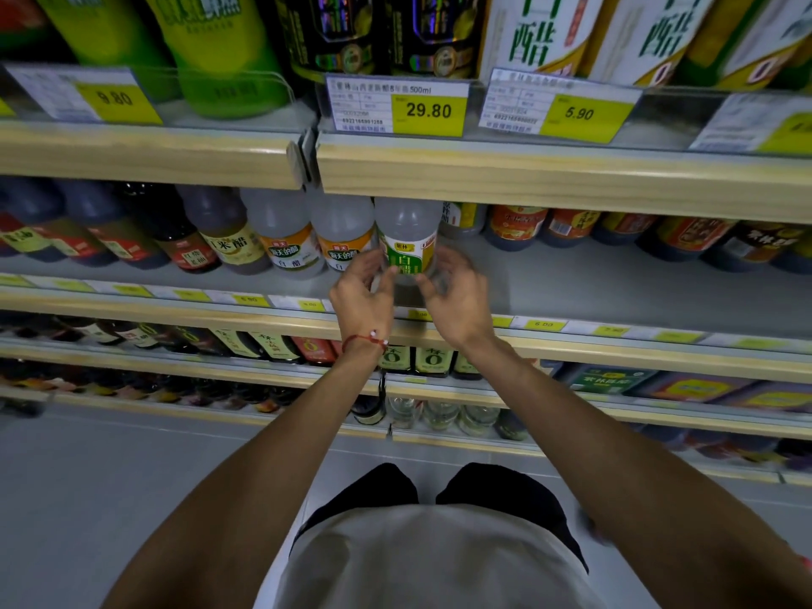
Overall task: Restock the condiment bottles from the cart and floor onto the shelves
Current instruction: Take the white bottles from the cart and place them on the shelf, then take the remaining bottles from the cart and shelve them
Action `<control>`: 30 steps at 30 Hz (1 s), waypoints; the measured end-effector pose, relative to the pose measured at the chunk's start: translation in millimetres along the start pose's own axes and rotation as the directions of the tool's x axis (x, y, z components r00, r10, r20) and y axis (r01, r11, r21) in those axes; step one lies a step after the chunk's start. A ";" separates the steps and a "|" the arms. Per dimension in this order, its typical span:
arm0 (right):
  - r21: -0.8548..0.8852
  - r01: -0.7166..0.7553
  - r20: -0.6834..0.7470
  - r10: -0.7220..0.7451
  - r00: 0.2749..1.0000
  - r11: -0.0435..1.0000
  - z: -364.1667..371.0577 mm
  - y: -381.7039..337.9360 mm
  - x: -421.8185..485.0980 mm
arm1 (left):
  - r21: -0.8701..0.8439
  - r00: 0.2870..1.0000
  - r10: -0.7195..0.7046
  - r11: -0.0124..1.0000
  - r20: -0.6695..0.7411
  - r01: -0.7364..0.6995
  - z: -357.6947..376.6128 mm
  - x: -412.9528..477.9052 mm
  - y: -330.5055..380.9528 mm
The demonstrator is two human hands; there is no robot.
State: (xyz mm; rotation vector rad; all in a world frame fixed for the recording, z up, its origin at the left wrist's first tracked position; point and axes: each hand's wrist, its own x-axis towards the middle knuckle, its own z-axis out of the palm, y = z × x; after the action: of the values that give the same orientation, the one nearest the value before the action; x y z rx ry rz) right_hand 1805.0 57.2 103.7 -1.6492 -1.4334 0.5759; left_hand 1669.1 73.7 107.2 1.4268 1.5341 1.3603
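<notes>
Placing step: the left hand [364, 294] and right hand [457, 292] curl round the base of the green-labelled vinegar bottle [408, 250]. It stands on the middle shelf [571, 285], at 3 o'clock of the orange-labelled bottles [345, 239]. The next move probably calls for squaring it and letting go.

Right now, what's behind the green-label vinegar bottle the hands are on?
Just right of the green-label bottle, one pale bottle sits farther back on the grey shelf. Directly behind is hidden by the bottle itself, and the upper shelf covers the rear.
</notes>
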 end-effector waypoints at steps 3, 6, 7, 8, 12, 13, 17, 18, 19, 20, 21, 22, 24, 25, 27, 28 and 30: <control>-0.177 0.032 -0.012 -0.035 0.999 0.984 -14.2 -14.0 -22.4 | 0.126 0.998 0.064 0.990 0.028 -0.068 -16.2 -11.7 7.1; -0.409 0.175 0.042 -0.173 0.984 0.896 -25.1 -25.3 -42.4 | 0.375 0.979 0.132 0.909 0.158 -0.183 -37.0 -23.1 9.5; -0.459 0.223 0.070 -0.215 0.974 0.860 -27.9 -27.6 -46.8 | 0.453 0.967 0.155 0.860 0.203 -0.233 -43.7 -27.0 10.2; -0.495 0.268 0.098 -0.254 0.962 0.826 -30.7 -29.2 -50.5 | 0.520 0.954 0.176 0.807 0.242 -0.281 -49.9 -31.0 11.6; -0.558 0.418 0.203 -0.370 0.906 0.717 -42.7 -39.2 -59.7 | 0.698 0.925 0.172 0.614 0.338 -0.369 -74.4 -48.3 21.0; -0.561 0.444 0.228 -0.385 0.894 0.699 -44.5 -41.6 -61.4 | 0.726 0.926 0.153 0.582 0.345 -0.366 -80.9 -53.6 23.3; -0.517 0.540 0.315 -0.439 0.841 0.664 -43.4 -54.3 -73.6 | 0.808 0.936 0.129 0.475 0.328 -0.349 -110.8 -80.1 32.0; -0.503 0.565 0.343 -0.449 0.825 0.654 -41.2 -57.2 -77.3 | 0.824 0.933 0.126 0.439 0.337 -0.358 -118.5 -87.3 33.7; -0.489 0.589 0.372 -0.457 0.808 0.643 -38.4 -60.6 -81.5 | 0.837 0.927 0.122 0.402 0.354 -0.372 -126.9 -94.9 35.0; -0.474 0.613 0.400 -0.465 0.790 0.633 -34.7 -64.5 -86.0 | 0.846 0.923 0.115 0.371 0.368 -0.383 -135.7 -102.0 35.3; -0.460 0.634 0.422 -0.475 0.772 0.621 -30.4 -68.8 -89.8 | 0.854 0.922 0.111 0.351 0.370 -0.385 -145.0 -107.6 35.5; -0.448 0.655 0.445 -0.485 0.753 0.608 -25.3 -73.9 -93.4 | 0.864 0.928 0.108 0.341 0.356 -0.371 -154.9 -111.7 36.3; -0.433 0.688 0.492 -0.488 0.721 0.582 -12.7 -87.8 -100.8 | 0.885 0.948 0.094 0.341 0.303 -0.317 -177.2 -117.8 36.4; -0.427 0.699 0.512 -0.484 0.710 0.573 -5.4 -95.9 -105.0 | 0.895 0.958 0.082 0.341 0.276 -0.287 -189.5 -120.9 36.1; -0.404 0.721 0.537 -0.491 0.685 0.563 11.7 -114.3 -116.3 | 0.908 0.970 0.060 0.345 0.234 -0.240 -217.6 -128.3 33.2; -0.385 0.734 0.545 -0.503 0.670 0.560 21.6 -124.2 -123.1 | 0.911 0.976 0.052 0.351 0.210 -0.215 -232.7 -132.5 30.7; -0.341 0.762 0.561 -0.531 0.635 0.551 43.5 -144.8 -139.2 | 0.920 0.988 0.033 0.361 0.152 -0.153 -265.2 -141.5 24.4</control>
State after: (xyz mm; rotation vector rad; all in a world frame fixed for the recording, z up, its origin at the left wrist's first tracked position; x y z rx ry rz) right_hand 1656.5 -65.9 174.7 -1.2244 -2.5672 0.0132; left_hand 1460.4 -133.5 173.8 2.2109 2.3333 0.2782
